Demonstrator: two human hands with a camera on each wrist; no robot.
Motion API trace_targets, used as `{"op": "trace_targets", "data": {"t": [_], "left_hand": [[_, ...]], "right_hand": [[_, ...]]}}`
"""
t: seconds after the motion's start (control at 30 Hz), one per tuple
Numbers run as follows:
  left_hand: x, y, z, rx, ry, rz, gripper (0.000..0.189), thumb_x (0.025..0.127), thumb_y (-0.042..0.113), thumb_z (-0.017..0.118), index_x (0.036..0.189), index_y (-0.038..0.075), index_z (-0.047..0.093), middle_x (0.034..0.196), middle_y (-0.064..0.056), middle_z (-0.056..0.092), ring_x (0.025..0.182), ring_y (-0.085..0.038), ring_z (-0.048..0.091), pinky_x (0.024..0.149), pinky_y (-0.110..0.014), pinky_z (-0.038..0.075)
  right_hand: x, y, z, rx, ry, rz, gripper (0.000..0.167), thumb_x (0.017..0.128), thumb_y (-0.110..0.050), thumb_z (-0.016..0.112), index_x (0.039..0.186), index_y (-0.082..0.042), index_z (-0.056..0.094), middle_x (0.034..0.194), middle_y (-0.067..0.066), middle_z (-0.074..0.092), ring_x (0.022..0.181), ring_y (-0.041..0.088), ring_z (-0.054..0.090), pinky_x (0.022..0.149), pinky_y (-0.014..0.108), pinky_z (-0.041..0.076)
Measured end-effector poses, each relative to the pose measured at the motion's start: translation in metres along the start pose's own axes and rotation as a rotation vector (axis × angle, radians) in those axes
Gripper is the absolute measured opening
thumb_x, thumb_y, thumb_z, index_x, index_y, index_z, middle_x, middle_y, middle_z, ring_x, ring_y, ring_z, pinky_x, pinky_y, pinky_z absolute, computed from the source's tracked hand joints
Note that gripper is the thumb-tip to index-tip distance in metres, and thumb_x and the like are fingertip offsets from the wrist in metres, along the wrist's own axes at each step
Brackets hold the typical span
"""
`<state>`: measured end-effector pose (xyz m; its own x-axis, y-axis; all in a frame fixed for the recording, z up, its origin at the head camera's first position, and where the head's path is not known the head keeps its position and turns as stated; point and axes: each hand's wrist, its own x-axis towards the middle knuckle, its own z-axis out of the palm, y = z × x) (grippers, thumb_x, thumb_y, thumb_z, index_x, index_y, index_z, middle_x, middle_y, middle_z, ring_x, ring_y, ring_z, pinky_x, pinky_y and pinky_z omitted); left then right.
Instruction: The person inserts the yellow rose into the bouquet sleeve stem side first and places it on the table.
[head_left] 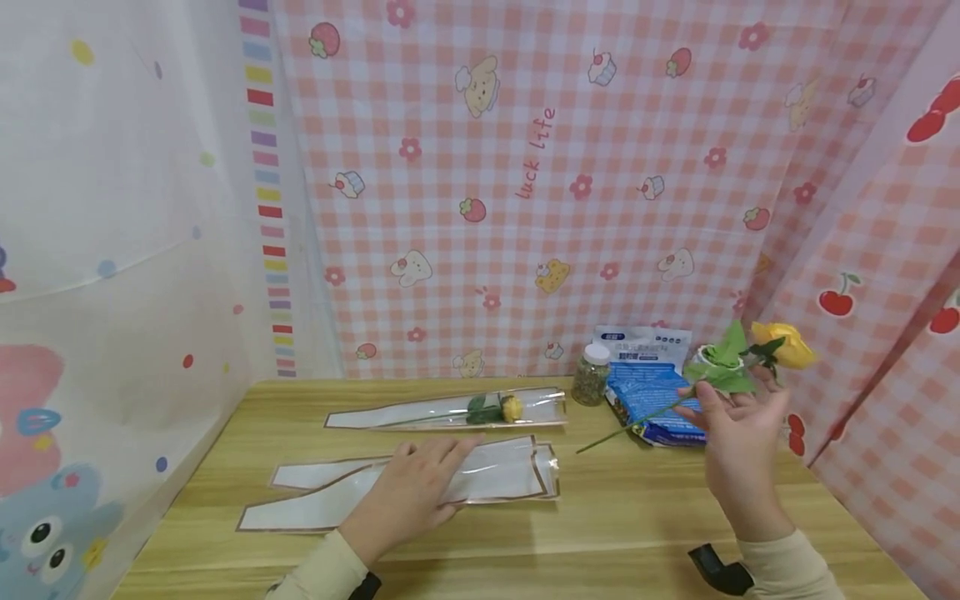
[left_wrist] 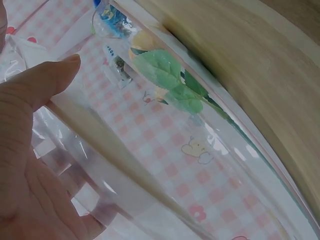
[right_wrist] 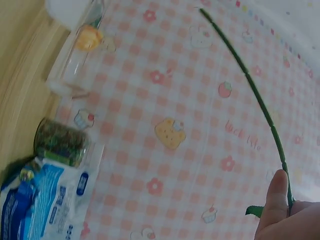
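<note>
In the head view my right hand (head_left: 746, 454), raised on the right, pinches the stem of an artificial yellow rose (head_left: 787, 346). Its thin green stem (right_wrist: 257, 100) points down and left in the head view. My left hand (head_left: 412, 487) rests on clear flower sleeves (head_left: 502, 471) with white panels and brown borders, which overlap on the table. The left thumb (left_wrist: 55, 75) is stretched out above a sleeve in the left wrist view. Behind that hand, another yellow rose (head_left: 512, 407) lies inside a sleeve (head_left: 442, 411).
A white-lidded jar (head_left: 591, 375) of dried green bits stands at the back of the wooden table (head_left: 600, 542). Beside it are a blue bag (head_left: 652, 396) and a white pouch (head_left: 660, 346). A checkered curtain (head_left: 510, 233) hangs behind.
</note>
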<state>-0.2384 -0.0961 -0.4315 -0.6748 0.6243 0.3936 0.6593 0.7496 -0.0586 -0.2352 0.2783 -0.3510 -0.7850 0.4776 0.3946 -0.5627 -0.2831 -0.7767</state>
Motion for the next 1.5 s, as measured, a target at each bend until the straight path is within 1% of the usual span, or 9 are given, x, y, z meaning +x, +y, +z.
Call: {"op": "trace_targets", "data": {"t": [0.33, 0.63, 0.7, 0.77, 0.83, 0.93, 1.2, 1.33, 1.5], "left_hand": [[0.002, 0.001, -0.001, 0.014, 0.012, 0.003, 0.096, 0.08, 0.04, 0.086, 0.157, 0.018, 0.032, 0.124, -0.004, 0.064, 0.107, -0.02, 0.064, 0.084, -0.047, 0.052], [0.003, 0.002, -0.003, 0.024, 0.03, 0.005, 0.094, 0.083, 0.042, 0.083, 0.157, 0.018, 0.031, 0.123, -0.003, 0.063, 0.105, -0.018, 0.063, 0.082, -0.045, 0.052], [0.004, 0.001, -0.003, 0.023, 0.033, 0.004, 0.095, 0.082, 0.042, 0.083, 0.157, 0.018, 0.031, 0.122, -0.003, 0.063, 0.105, -0.018, 0.063, 0.083, -0.045, 0.052], [0.004, 0.001, -0.003, 0.024, 0.033, 0.002, 0.095, 0.082, 0.042, 0.083, 0.157, 0.018, 0.031, 0.123, -0.003, 0.063, 0.106, -0.019, 0.063, 0.083, -0.045, 0.052], [0.004, 0.001, -0.003, 0.03, 0.031, 0.002, 0.095, 0.083, 0.043, 0.083, 0.158, 0.018, 0.029, 0.124, -0.003, 0.062, 0.107, -0.019, 0.063, 0.083, -0.046, 0.053], [0.004, 0.001, -0.003, 0.024, 0.03, 0.002, 0.095, 0.084, 0.043, 0.082, 0.158, 0.019, 0.028, 0.125, -0.003, 0.062, 0.107, -0.019, 0.063, 0.084, -0.047, 0.053], [0.004, 0.004, -0.004, 0.006, 0.029, 0.007, 0.099, 0.082, 0.041, 0.084, 0.159, 0.017, 0.027, 0.12, -0.003, 0.062, 0.096, -0.019, 0.065, 0.081, -0.046, 0.053], [0.002, 0.004, -0.004, 0.002, 0.023, 0.001, 0.097, 0.081, 0.04, 0.084, 0.158, 0.016, 0.03, 0.119, -0.003, 0.062, 0.094, -0.019, 0.065, 0.08, -0.046, 0.053], [0.002, 0.004, -0.003, 0.008, 0.026, 0.0, 0.099, 0.08, 0.04, 0.085, 0.158, 0.015, 0.028, 0.122, -0.005, 0.062, 0.097, -0.02, 0.066, 0.08, -0.045, 0.053]], "right_hand": [[-0.012, 0.01, 0.016, 0.05, -0.061, 0.122, 0.056, 0.096, 0.005, 0.06, 0.134, -0.014, 0.024, 0.11, 0.016, 0.054, 0.085, 0.02, 0.071, 0.069, 0.032, 0.06], [-0.019, 0.018, 0.023, 0.091, -0.092, 0.179, 0.093, 0.093, 0.015, 0.058, 0.153, -0.028, 0.001, 0.096, 0.012, 0.051, 0.083, 0.019, 0.071, 0.072, 0.031, 0.06], [-0.018, 0.019, 0.024, 0.085, -0.104, 0.186, 0.104, 0.092, 0.017, 0.059, 0.155, -0.035, -0.005, 0.102, 0.016, 0.053, 0.084, 0.019, 0.072, 0.073, 0.031, 0.06], [-0.018, 0.019, 0.023, 0.059, -0.135, 0.184, 0.115, 0.091, 0.018, 0.06, 0.155, -0.042, -0.014, 0.128, 0.028, 0.047, 0.089, 0.022, 0.072, 0.077, 0.031, 0.059], [-0.018, 0.02, 0.022, 0.022, -0.163, 0.185, 0.122, 0.09, 0.016, 0.062, 0.153, -0.048, -0.022, 0.148, 0.036, 0.024, 0.094, 0.021, 0.07, 0.08, 0.031, 0.059], [-0.018, 0.02, 0.02, -0.024, -0.205, 0.185, 0.127, 0.092, 0.014, 0.062, 0.149, -0.052, -0.031, 0.16, 0.032, -0.013, 0.099, 0.019, 0.068, 0.082, 0.029, 0.058], [-0.022, 0.02, 0.02, -0.046, -0.225, 0.191, 0.124, 0.091, 0.015, 0.062, 0.152, -0.044, -0.028, 0.16, 0.033, -0.001, 0.096, 0.021, 0.07, 0.079, 0.03, 0.059], [-0.026, 0.023, 0.022, -0.056, -0.182, 0.193, 0.111, 0.089, 0.017, 0.063, 0.153, -0.039, -0.009, 0.146, 0.022, 0.025, 0.086, 0.021, 0.07, 0.075, 0.032, 0.06], [-0.031, 0.025, 0.026, -0.05, -0.141, 0.17, 0.094, 0.089, 0.015, 0.065, 0.148, -0.034, 0.009, 0.13, 0.015, 0.037, 0.086, 0.02, 0.067, 0.074, 0.037, 0.06]]}}
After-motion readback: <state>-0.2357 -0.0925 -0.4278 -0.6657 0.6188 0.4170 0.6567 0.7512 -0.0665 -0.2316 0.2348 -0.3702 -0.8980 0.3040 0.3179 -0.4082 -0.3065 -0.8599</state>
